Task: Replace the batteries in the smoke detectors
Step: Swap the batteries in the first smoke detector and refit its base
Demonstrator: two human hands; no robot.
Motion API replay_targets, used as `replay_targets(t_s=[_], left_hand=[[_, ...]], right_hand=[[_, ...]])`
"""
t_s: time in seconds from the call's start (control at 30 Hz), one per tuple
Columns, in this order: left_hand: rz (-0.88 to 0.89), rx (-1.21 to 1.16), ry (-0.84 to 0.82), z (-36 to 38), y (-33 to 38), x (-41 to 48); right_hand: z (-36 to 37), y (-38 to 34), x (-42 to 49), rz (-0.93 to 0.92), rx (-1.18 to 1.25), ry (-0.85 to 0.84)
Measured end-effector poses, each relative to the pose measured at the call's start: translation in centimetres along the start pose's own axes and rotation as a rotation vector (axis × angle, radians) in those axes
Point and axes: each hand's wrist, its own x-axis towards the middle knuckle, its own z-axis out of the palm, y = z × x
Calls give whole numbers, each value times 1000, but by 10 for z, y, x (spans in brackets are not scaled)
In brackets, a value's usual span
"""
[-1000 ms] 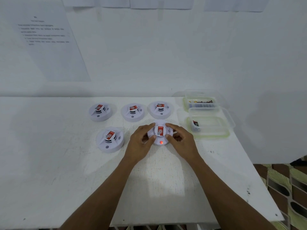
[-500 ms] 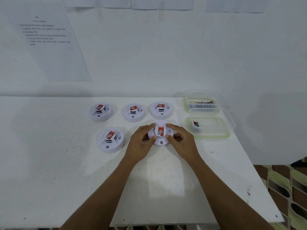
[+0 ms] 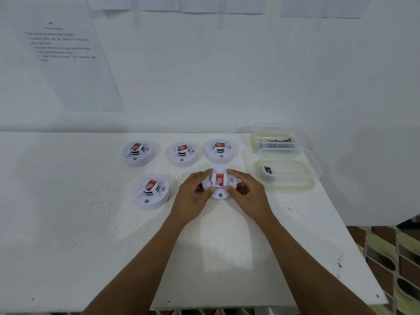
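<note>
A round white smoke detector (image 3: 219, 185) with a red label lies on the white table (image 3: 91, 235), held between both hands. My left hand (image 3: 193, 196) grips its left rim with thumb and fingers curled round it. My right hand (image 3: 246, 195) grips the right rim the same way. Its indicator light is off. Another detector (image 3: 150, 191) sits to the left. Three more detectors (image 3: 137, 153), (image 3: 182, 154), (image 3: 219, 151) stand in a row behind.
Two clear plastic containers stand at the right: the far container (image 3: 275, 142) holds several batteries, the near container (image 3: 286, 176) holds one or two batteries (image 3: 268, 172). The table's right edge runs close past them. Papers hang on the wall behind.
The red light on the held detector's front was lit one second ago and is now off. Both hands stay on its rim with almost no shift.
</note>
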Motion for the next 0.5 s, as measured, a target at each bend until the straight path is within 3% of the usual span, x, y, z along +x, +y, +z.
replay_targets(t_s=[0.5], left_hand=[[-6,76,-21,5,-5,1]], right_hand=[[2,2,0,-31,-32,23]])
